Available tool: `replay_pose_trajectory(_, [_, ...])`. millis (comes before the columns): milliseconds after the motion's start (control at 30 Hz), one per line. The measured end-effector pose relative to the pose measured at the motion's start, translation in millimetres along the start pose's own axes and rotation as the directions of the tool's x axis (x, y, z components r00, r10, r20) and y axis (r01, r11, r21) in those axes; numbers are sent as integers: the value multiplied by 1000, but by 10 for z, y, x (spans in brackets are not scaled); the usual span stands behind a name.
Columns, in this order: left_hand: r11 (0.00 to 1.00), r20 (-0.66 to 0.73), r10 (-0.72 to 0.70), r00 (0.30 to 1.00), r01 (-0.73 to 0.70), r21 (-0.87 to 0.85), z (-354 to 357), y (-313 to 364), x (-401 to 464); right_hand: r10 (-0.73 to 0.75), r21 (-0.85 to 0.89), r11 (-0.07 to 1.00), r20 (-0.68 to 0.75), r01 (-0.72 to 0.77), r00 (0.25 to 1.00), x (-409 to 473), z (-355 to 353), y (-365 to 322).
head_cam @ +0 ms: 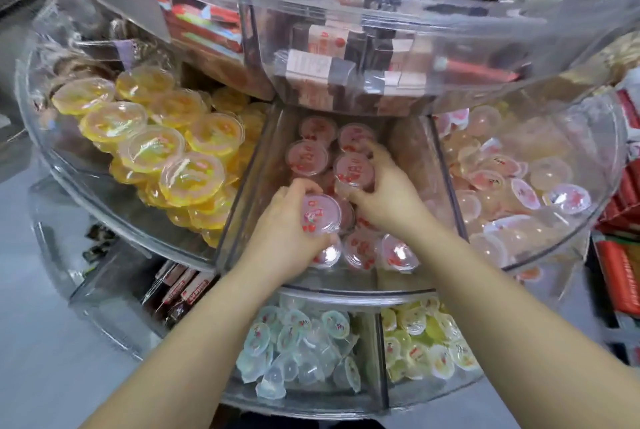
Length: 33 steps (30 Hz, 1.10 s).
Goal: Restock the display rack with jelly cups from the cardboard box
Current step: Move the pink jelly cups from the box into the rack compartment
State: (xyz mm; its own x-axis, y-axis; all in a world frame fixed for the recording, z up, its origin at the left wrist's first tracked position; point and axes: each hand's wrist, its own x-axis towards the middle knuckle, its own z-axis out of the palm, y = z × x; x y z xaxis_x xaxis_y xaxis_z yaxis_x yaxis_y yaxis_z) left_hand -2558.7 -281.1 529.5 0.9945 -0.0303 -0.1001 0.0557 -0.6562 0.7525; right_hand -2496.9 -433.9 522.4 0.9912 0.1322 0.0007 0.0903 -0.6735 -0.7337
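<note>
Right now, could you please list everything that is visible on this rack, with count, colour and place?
display rack: one, clear plastic, tiered, compartments
red jelly cups: many, middle compartment, middle tier
yellow jelly cups: many, compartment to the left
pale pink jelly cups: many, compartment to the right
clear bluish jelly cups: many, lower tier, centre
yellow-green jelly cups: many, lower tier, right
boxed snacks: several, white and dark, top tier
left hand: holds a red cup
right hand: holds a second red cup

Boxed snacks (349,57) in top tier, red packets (620,276) at right, grey floor (41,342).
</note>
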Motion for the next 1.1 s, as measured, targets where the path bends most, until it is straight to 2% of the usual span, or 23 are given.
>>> replay_pose_trajectory(100, [997, 1, -38, 999, 38, -63, -13, -52, 31, 145, 73, 987, -48, -141, 988, -14, 49, 97])
replay_pose_trajectory(167, [995, -16, -56, 998, 55, -81, -15, -65, 24, 206, 131, 970, -12, -203, 979, 5, 83, 136])
replay_pose_trajectory(400, [993, -107, -93, 990, 84, -82, 19, -50, 4, 128, 169, 977, 30, -131, 991, 117, 126, 76])
replay_pose_trajectory(567, [997, -131, -60, 990, 53, -55, 31, 28, -31, 181, 244, 954, 4, -176, 984, 140, 169, 55])
replay_pose_trajectory(733, [997, -133, -52, 990, 43, -71, 5, 127, -5, 206, 194, 957, 80, -218, 975, -77, -7, 94])
replay_pose_trajectory(833, [996, -135, -25, 990, 13, -88, 16, 225, 52, 83, 91, 990, 202, -103, 976, -320, -84, 70])
replay_pose_trajectory(867, [995, -119, -17, 993, 5, -99, 34, 266, 72, 37, 105, 993, 208, -59, 977, -377, -87, 37])
replay_pose_trajectory(933, [981, -17, -18, 1000, 14, -194, 78, 345, 103, -11, 189, 982, 134, -14, 991, -431, -81, -8])
replay_pose_trajectory(1000, [946, 122, -7, 992, 47, -321, 105, 398, 124, 73, 296, 951, 59, -88, 996, -429, -89, 9])
replay_pose_trajectory(1033, [948, 146, 23, 989, 25, -316, 110, 403, 141, 153, 355, 921, 40, -157, 987, -421, -102, 43])
replay_pose_trajectory(1100, [981, 31, 150, 988, -145, -126, 74, 372, 181, 307, 468, 836, 33, -286, 951, -408, -109, 81])
